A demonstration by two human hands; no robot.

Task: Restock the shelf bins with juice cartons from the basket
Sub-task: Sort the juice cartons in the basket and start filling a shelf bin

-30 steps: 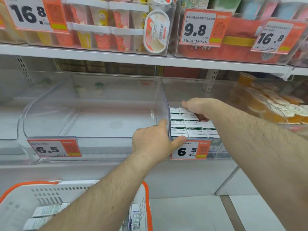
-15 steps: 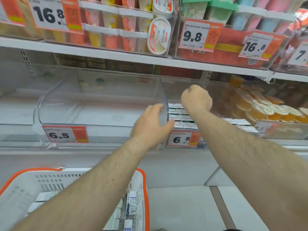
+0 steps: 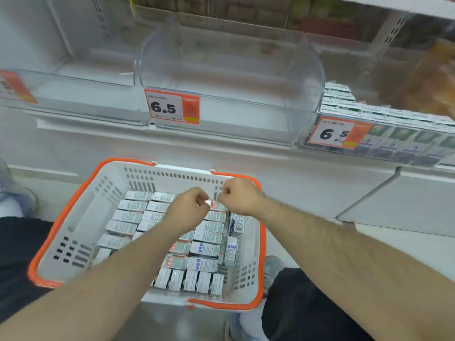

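Over the far end of the basket (image 3: 81, 217), left hand (image 3: 189, 205) and right hand (image 3: 240, 195) curled close together, perhaps pinching one carton (image 3: 213, 205) between them, more cartons (image 3: 204, 249) packed directly below.

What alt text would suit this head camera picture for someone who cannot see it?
Two hands, left hand and right hand, reach with curled fingers over an orange-rimmed white basket packed with juice cartons. Above it stands an empty clear bin priced 6.5.
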